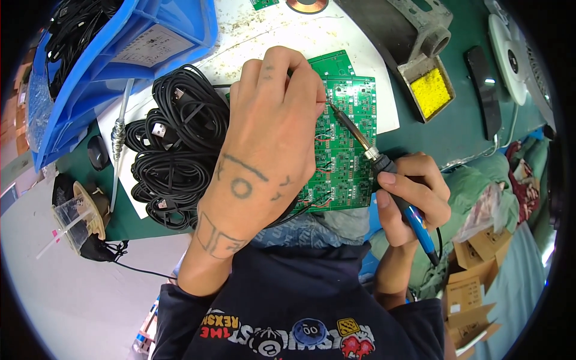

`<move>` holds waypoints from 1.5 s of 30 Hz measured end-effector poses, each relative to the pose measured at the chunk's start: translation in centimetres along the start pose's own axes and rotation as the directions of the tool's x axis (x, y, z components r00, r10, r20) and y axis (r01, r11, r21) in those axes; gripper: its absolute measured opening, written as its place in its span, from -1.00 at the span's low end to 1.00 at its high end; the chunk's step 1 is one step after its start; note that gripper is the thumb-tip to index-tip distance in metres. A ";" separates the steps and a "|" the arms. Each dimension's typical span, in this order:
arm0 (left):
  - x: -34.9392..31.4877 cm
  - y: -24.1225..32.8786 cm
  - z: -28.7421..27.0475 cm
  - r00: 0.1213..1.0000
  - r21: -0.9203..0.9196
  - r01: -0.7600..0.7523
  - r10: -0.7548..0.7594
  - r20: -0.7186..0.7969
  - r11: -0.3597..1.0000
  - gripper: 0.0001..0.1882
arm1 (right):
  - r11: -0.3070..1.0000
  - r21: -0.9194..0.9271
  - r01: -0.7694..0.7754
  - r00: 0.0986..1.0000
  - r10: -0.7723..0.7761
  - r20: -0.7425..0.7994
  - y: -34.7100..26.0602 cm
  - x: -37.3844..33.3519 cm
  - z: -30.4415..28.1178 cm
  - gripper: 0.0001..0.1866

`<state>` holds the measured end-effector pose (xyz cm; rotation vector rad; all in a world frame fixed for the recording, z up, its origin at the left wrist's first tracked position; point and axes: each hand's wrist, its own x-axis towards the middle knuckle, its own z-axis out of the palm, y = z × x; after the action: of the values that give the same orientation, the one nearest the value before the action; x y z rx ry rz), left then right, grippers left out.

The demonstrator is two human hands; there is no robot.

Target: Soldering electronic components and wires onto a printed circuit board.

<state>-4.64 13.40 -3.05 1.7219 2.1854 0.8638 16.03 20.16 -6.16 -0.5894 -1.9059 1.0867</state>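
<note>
My left hand (270, 138) lies over a green circuit board panel (348, 150) on the bench, its fingertips pinched near the board's upper part; what they pinch is hidden. My right hand (411, 195) grips a soldering iron (384, 165) with a blue handle. The iron's tip points up-left and meets the board right beside my left fingertips. A second green board (333, 62) sticks out from under the first one.
Coiled black cables (177, 144) lie left of the board. A blue plastic bin (120, 60) sits at the upper left. An iron stand with a yellow sponge (429, 90) is at the upper right, a white fan (513, 54) beyond it. Cardboard boxes (471, 288) stand lower right.
</note>
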 end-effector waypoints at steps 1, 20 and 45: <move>0.0 0.1 0.1 1.000 0.022 -0.001 0.001 0.001 1.000 -0.80 | 1.000 0.013 -0.003 1.000 0.003 -0.014 0.0 0.0 0.0 -0.68; 0.2 0.6 0.5 1.000 0.128 0.001 -0.003 0.012 0.992 -0.83 | 0.996 -0.033 0.078 0.997 -0.078 0.014 0.3 0.0 0.1 -0.69; -0.2 -1.1 -1.1 0.999 -0.306 0.013 -0.026 -0.039 0.952 -0.93 | 0.999 -0.007 0.044 0.996 -0.044 -0.080 0.7 -0.3 -0.1 -0.71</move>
<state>-6.02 12.71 -2.84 1.5426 1.9630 1.1729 16.24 20.36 -6.82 -0.5828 -1.8446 1.0159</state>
